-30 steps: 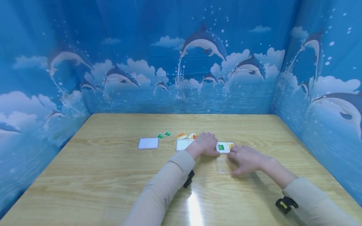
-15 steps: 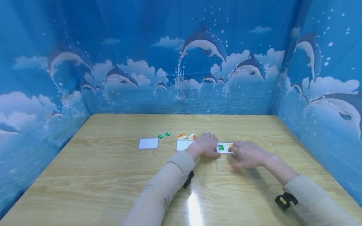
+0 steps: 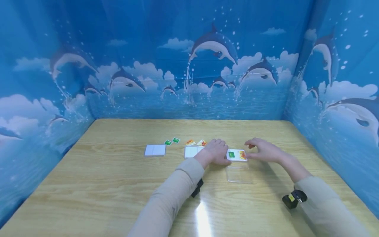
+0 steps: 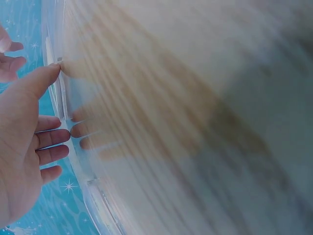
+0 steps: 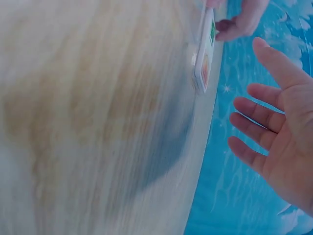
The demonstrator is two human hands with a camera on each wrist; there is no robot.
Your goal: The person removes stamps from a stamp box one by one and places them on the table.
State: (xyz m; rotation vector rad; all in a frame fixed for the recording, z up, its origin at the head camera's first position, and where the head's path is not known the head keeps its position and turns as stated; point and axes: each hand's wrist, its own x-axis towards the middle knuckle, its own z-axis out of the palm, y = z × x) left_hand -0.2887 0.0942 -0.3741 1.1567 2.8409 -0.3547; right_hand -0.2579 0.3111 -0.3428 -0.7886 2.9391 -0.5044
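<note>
A flat white case [image 3: 238, 159] lies on the table, with a green picture piece [image 3: 231, 154] and an orange picture piece [image 3: 242, 155] on its face. My left hand [image 3: 216, 152] grips its left end, thumb at the near side and fingers beyond. In the right wrist view, the left fingers [image 5: 242, 22] show beside the case's far end. Just off the right end hovers my right hand [image 3: 264, 150], fingers loosely bent, holding nothing; its palm [image 5: 288, 156] faces the camera in the right wrist view. In front of the case lies a clear plastic cover [image 3: 238, 181].
A second white case [image 3: 193, 152] is partly covered by the left forearm. Farther left lies a third white case [image 3: 155, 150]. Two green pieces [image 3: 168, 143] and two orange pieces [image 3: 190, 142] lie behind them. A dolphin-print curtain [image 3: 189, 98] borders the table.
My right hand has let go of the orange piece and moved back to the right, uncovering that piece on the case. The left hand has stayed in place.
</note>
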